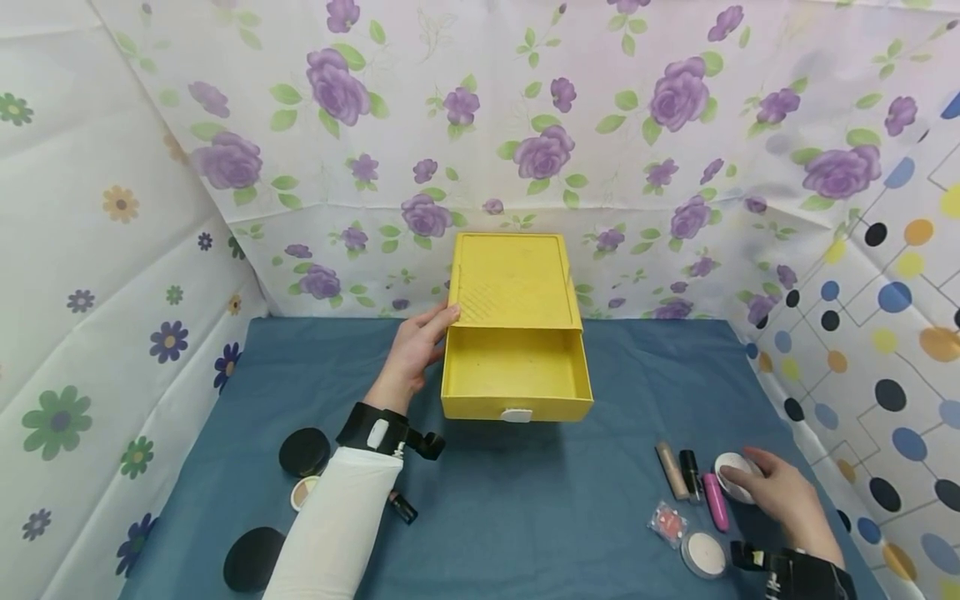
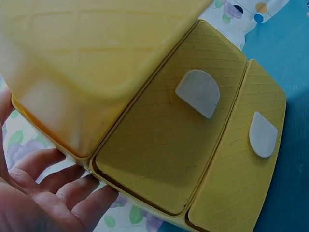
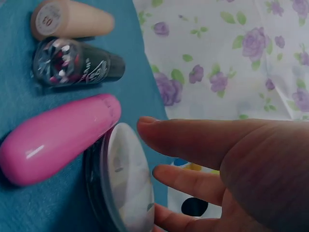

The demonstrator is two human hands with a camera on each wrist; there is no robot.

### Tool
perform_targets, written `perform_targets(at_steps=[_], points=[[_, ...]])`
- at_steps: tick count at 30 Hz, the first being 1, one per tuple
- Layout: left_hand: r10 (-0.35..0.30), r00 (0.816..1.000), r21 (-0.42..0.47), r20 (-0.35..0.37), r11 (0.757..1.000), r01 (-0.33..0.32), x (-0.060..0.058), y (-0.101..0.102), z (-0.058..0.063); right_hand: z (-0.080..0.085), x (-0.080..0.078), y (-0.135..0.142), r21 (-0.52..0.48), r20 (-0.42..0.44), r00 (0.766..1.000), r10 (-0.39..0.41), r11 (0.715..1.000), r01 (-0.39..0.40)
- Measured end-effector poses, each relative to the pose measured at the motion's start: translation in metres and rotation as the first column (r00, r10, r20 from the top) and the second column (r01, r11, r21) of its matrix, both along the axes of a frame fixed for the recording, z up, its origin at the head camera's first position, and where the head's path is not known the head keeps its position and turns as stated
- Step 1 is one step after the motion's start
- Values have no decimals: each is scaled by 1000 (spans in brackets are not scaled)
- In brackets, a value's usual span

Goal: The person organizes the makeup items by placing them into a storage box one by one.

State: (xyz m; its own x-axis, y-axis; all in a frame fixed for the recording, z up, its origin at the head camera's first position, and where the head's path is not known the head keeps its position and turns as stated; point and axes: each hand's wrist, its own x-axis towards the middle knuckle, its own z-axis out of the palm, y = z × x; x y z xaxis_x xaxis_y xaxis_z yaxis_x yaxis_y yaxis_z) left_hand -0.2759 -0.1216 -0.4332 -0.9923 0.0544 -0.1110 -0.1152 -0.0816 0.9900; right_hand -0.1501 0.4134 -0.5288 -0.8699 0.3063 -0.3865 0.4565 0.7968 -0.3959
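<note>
A yellow drawer box (image 1: 513, 275) stands at the back middle, its top drawer (image 1: 517, 367) pulled out and bare inside. My left hand (image 1: 412, 346) rests against its left side, a digit over the top front corner. In the left wrist view, the fingers (image 2: 91, 193) lie along the box's side beside two closed drawer fronts with white knobs (image 2: 199, 94). At the right, my right hand (image 1: 783, 492) reaches over a round compact with a pale lid (image 1: 731, 492). Its thumb (image 3: 193, 140) is spread apart from the other fingers, whose tips are close to the rim.
Left of the compact lie a pink tube (image 1: 715, 502), a dark clear-capped tube (image 1: 690, 475) and a beige tube (image 1: 672, 471). Nearer are a small clear packet (image 1: 667, 523) and a round powder case (image 1: 703, 554). Black round cases (image 1: 304, 452) and a dark tube (image 1: 403, 507) lie around the left sleeve.
</note>
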Motion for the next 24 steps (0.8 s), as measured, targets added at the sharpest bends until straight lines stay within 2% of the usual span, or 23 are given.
perform_targets(at_steps=[5,9,13,24], points=[[10,1000,-2,0,1000,-10,0,0,-1,-6,0,1,7,-34,999,-27,1000,27],[16,1000,-8,-1,1000,-16,0,1,0,-5,0,2,14,-54,998,8,1000,-7],[20,1000,-8,-3,1000,-20,0,1,0,-4,-1,2,10,-55,998,27,1000,-27],[-5,1000,16,8,1000,5,0,1,1,-5,-2,5,-22,-26,1000,-6,1000,5]])
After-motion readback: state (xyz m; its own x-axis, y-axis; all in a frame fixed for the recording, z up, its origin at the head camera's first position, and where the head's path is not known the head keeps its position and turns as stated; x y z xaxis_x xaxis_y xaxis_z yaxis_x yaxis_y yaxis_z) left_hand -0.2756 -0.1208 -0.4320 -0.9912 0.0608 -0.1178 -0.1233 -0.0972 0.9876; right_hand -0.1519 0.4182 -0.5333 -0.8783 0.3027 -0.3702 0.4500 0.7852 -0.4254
